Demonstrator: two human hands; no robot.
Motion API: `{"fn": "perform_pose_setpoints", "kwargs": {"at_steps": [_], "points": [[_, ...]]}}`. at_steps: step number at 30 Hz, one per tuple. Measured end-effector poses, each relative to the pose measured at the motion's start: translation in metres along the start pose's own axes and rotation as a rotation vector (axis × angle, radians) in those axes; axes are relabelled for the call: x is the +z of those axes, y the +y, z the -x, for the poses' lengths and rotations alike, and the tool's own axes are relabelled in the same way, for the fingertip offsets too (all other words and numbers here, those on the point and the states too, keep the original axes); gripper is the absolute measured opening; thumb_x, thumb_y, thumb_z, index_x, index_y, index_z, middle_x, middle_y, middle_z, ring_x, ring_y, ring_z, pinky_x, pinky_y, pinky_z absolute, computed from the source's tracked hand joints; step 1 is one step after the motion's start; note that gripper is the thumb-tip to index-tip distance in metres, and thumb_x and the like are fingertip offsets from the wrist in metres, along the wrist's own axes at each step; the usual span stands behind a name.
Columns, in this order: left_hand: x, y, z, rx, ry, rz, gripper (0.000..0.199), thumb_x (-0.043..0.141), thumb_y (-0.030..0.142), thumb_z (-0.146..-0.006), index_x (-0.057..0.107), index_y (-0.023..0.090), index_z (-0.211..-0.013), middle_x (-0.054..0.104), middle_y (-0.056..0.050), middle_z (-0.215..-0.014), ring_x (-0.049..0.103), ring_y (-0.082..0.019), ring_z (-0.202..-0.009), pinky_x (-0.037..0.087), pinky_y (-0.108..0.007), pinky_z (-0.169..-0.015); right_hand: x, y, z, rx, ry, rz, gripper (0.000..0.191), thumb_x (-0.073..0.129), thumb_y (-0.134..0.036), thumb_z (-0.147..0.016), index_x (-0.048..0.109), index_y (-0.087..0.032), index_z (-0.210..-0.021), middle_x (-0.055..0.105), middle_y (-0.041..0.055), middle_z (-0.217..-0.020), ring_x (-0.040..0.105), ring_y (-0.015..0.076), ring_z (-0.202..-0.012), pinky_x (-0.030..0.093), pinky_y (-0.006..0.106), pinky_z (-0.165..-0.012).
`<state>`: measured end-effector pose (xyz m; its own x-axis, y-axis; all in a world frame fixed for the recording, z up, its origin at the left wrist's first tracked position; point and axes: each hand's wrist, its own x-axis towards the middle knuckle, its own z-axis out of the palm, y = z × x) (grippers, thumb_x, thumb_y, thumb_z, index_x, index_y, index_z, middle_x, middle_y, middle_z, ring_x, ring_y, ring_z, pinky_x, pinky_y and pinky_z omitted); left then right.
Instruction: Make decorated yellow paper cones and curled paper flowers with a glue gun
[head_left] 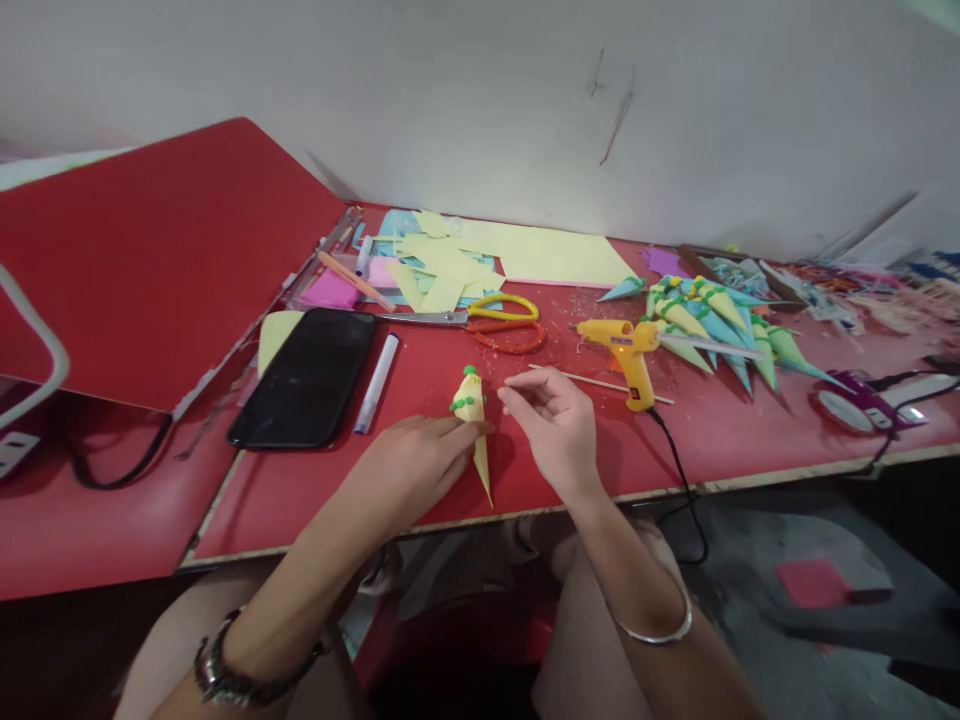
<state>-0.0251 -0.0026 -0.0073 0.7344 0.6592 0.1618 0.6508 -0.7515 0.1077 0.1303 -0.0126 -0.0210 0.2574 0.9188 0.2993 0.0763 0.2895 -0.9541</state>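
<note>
A small yellow paper cone point(481, 455) lies on the red tabletop, its point toward me. Green beads or dots ring its wide end, and a green ball tops it. My left hand point(416, 465) has its fingers closed over the middle of the cone, holding it. Just right of the cone, not touching it, my right hand point(555, 425) is raised with thumb and forefinger pinched together. Whatever may be between those fingertips is too small to make out.
Scissors point(506, 322) lie beyond the cone. A yellow glue gun point(634, 360) with a cord and a thin stick point(592, 381) are to the right, before a pile of finished cones point(709, 325). At left are a marker point(377, 385), a phone point(307, 375) and paper scraps point(442, 265).
</note>
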Motion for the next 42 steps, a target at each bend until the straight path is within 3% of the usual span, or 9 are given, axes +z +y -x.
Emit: {"fn": "perform_pose_setpoints", "kwargs": {"at_steps": [6, 12, 18, 25, 30, 38, 42], "points": [[-0.0001, -0.0001, 0.0, 0.005, 0.002, 0.027, 0.028, 0.035, 0.015, -0.085, 0.058, 0.017, -0.101, 0.068, -0.004, -0.077, 0.064, -0.018, -0.067, 0.046, -0.026, -0.056, -0.0001, 0.0052, -0.0007, -0.049, -0.038, 0.048, 0.012, 0.056, -0.017, -0.077, 0.065, -0.021, -0.082, 0.067, 0.0016, -0.084, 0.063, 0.0137, -0.077, 0.051, 0.025, -0.071], [0.0008, -0.0006, 0.0003, -0.006, -0.037, 0.017, 0.027, 0.037, 0.015, -0.085, 0.056, 0.017, -0.103, 0.068, -0.004, -0.079, 0.064, -0.018, -0.067, 0.046, -0.026, -0.056, 0.0026, 0.0013, 0.0009, -0.147, -0.068, 0.183, 0.008, 0.058, -0.018, -0.077, 0.066, -0.021, -0.075, 0.066, 0.0008, -0.075, 0.061, 0.0138, -0.073, 0.049, 0.024, -0.066], [0.0012, -0.0012, 0.002, -0.011, -0.044, 0.05, 0.026, 0.036, 0.016, -0.086, 0.056, 0.017, -0.103, 0.068, -0.004, -0.079, 0.065, -0.018, -0.068, 0.047, -0.026, -0.056, 0.004, 0.0074, 0.0002, -0.057, -0.118, 0.069, 0.017, 0.055, -0.013, -0.077, 0.067, -0.021, -0.086, 0.067, 0.0025, -0.089, 0.063, 0.0144, -0.083, 0.051, 0.026, -0.074], [0.0002, -0.0005, 0.0024, -0.01, -0.045, 0.028, 0.024, 0.039, 0.014, -0.084, 0.056, 0.017, -0.1, 0.068, -0.004, -0.083, 0.065, -0.018, -0.069, 0.048, -0.026, -0.057, 0.0044, 0.0007, 0.0003, -0.187, -0.11, 0.262, 0.013, 0.059, -0.014, -0.077, 0.069, -0.022, -0.08, 0.059, 0.0011, -0.078, 0.058, 0.0128, -0.076, 0.048, 0.024, -0.069], [0.0025, -0.002, 0.0027, 0.011, -0.01, 0.05, 0.021, 0.039, 0.014, -0.084, 0.055, 0.016, -0.097, 0.068, -0.003, -0.08, 0.064, -0.017, -0.066, 0.046, -0.025, -0.055, 0.0048, 0.0022, -0.0001, -0.189, -0.139, 0.37, 0.015, 0.06, -0.013, -0.076, 0.069, -0.024, -0.08, 0.054, 0.0002, -0.078, 0.056, 0.013, -0.076, 0.047, 0.024, -0.069], [0.0032, -0.003, 0.0033, 0.027, -0.013, 0.03, 0.019, 0.04, 0.015, -0.084, 0.054, 0.016, -0.096, 0.068, -0.004, -0.08, 0.064, -0.019, -0.067, 0.047, -0.027, -0.055, 0.0071, 0.0043, 0.0003, -0.189, -0.15, 0.354, 0.017, 0.058, -0.01, -0.075, 0.064, -0.022, -0.085, 0.057, 0.0003, -0.082, 0.057, 0.013, -0.076, 0.047, 0.025, -0.071], [0.0034, -0.0037, 0.0043, 0.03, -0.019, 0.051, 0.02, 0.038, 0.015, -0.084, 0.054, 0.017, -0.097, 0.067, -0.003, -0.077, 0.064, -0.019, -0.065, 0.047, -0.027, -0.054, 0.0081, 0.0037, 0.001, -0.202, -0.132, 0.38, 0.009, 0.058, -0.012, -0.075, 0.061, -0.02, -0.076, 0.056, 0.0001, -0.078, 0.056, 0.0135, -0.075, 0.046, 0.025, -0.068]]}}
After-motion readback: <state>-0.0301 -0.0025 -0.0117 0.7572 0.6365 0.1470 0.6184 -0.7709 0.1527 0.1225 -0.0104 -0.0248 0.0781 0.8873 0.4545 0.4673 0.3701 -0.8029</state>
